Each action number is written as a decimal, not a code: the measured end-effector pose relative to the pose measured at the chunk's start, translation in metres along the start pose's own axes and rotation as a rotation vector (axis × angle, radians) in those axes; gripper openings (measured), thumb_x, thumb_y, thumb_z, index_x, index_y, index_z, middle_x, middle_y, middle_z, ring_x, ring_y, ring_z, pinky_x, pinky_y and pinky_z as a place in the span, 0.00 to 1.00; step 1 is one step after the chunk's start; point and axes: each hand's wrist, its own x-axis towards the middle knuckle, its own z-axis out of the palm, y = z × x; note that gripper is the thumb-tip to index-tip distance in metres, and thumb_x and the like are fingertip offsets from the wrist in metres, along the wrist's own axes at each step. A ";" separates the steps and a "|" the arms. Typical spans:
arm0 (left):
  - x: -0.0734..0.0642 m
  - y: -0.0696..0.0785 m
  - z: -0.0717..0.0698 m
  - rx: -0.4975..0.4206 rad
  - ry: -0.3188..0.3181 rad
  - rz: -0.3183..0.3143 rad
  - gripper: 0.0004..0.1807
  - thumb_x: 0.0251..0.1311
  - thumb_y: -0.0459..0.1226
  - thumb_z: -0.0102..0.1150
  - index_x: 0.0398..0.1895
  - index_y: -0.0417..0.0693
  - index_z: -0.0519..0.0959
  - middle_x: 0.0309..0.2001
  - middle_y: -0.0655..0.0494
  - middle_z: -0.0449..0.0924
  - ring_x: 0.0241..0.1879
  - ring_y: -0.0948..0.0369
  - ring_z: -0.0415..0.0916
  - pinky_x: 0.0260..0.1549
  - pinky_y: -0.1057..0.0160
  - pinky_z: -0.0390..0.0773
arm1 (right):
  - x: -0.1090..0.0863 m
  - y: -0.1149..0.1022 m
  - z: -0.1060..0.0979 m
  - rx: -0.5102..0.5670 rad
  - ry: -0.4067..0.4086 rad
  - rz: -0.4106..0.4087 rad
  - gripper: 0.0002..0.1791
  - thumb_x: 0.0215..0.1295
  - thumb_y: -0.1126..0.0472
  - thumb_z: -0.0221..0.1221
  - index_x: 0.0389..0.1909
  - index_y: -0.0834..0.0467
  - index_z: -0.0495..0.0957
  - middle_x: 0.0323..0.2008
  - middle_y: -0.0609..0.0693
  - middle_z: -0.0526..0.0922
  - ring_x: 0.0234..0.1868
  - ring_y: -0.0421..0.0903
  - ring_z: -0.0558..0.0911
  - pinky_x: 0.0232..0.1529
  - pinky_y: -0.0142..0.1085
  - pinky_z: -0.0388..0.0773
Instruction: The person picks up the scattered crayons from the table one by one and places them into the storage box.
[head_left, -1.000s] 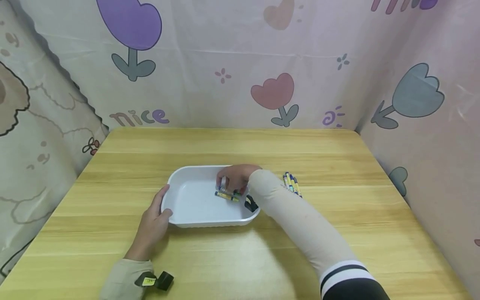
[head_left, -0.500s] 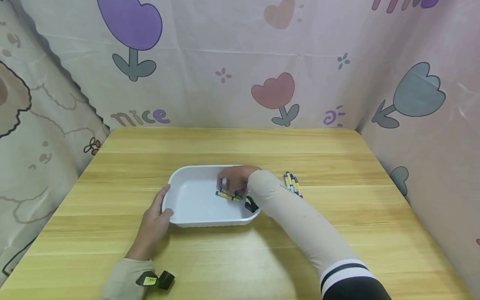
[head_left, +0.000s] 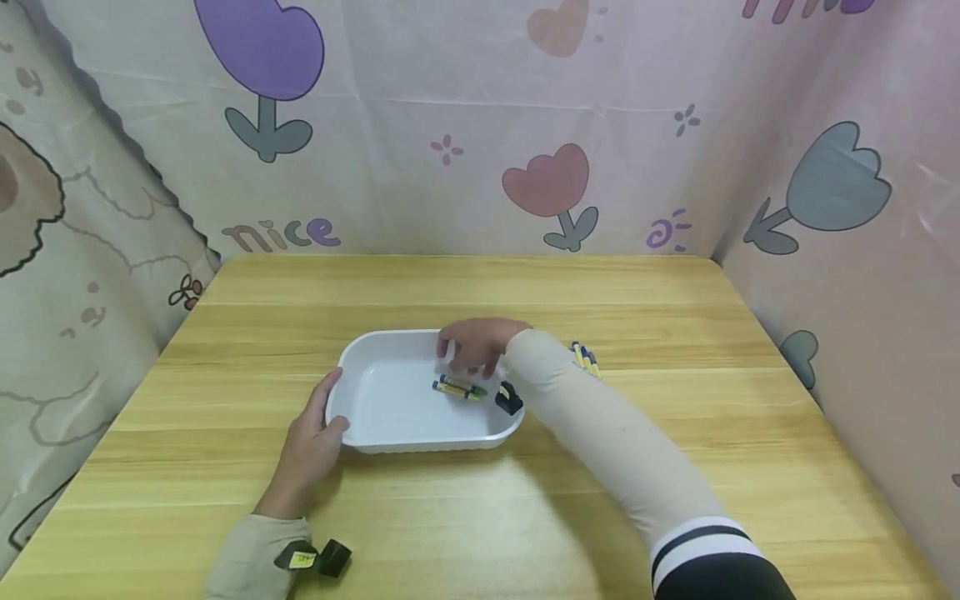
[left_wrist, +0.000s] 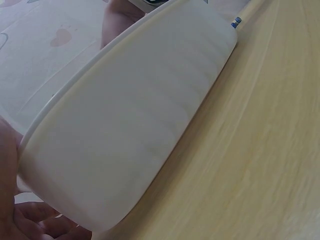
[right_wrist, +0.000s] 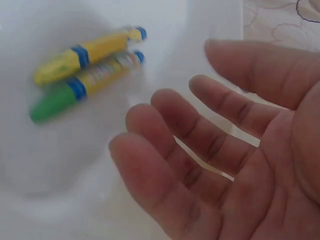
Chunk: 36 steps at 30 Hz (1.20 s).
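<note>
Two crayons (head_left: 458, 388) lie in white tray (head_left: 390, 408), deposited. My right hand (head_left: 480, 343) above them, fingers slack, empty. My left hand (head_left: 311, 437) grips tray's left rim. Remaining crayons (head_left: 586, 360) on table (head_left: 675, 417) beside tray, outstanding.

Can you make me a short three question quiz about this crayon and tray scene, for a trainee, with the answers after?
1. True or false: the right hand grips a crayon.
2. Where do the two crayons lie? A: on the table beside the white tray. B: inside the white tray. C: in the left hand.
3. What does the left hand touch?

Key
1. False. Its fingers are spread and hold nothing, above the two crayons.
2. B. More crayons lie on the wooden table, on the tray's right.
3. The left end of the white tray, thumb on the rim.
</note>
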 end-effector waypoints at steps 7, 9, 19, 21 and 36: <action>0.000 -0.001 0.000 0.012 -0.006 -0.019 0.39 0.65 0.29 0.40 0.78 0.53 0.44 0.76 0.42 0.41 0.72 0.39 0.42 0.66 0.37 0.50 | -0.012 0.006 -0.017 0.026 0.038 -0.033 0.20 0.67 0.58 0.60 0.59 0.54 0.72 0.47 0.51 0.77 0.44 0.50 0.81 0.34 0.36 0.84; 0.000 -0.002 -0.001 0.019 -0.005 -0.017 0.39 0.65 0.29 0.40 0.78 0.52 0.44 0.76 0.42 0.41 0.73 0.40 0.42 0.66 0.38 0.50 | -0.017 0.010 -0.025 0.056 0.054 -0.052 0.21 0.68 0.58 0.59 0.60 0.56 0.71 0.47 0.53 0.77 0.46 0.51 0.81 0.34 0.36 0.84; 0.002 -0.003 0.000 0.020 -0.006 -0.006 0.39 0.64 0.29 0.40 0.78 0.51 0.44 0.76 0.42 0.41 0.72 0.39 0.41 0.66 0.37 0.49 | -0.044 0.055 -0.059 0.233 0.138 -0.062 0.20 0.69 0.60 0.55 0.59 0.58 0.67 0.51 0.61 0.75 0.49 0.60 0.79 0.42 0.47 0.83; 0.002 -0.003 0.000 0.018 -0.007 -0.011 0.39 0.64 0.29 0.40 0.78 0.52 0.44 0.76 0.42 0.41 0.72 0.39 0.42 0.66 0.37 0.50 | -0.048 0.065 -0.063 0.242 0.146 -0.046 0.20 0.69 0.60 0.55 0.59 0.59 0.67 0.52 0.63 0.74 0.48 0.60 0.79 0.42 0.47 0.83; 0.001 -0.003 0.000 0.009 -0.009 -0.016 0.39 0.64 0.29 0.40 0.78 0.52 0.44 0.76 0.43 0.41 0.73 0.40 0.42 0.66 0.38 0.50 | -0.070 0.134 -0.069 0.297 0.150 0.130 0.25 0.70 0.62 0.53 0.65 0.64 0.61 0.54 0.65 0.70 0.47 0.59 0.78 0.43 0.45 0.82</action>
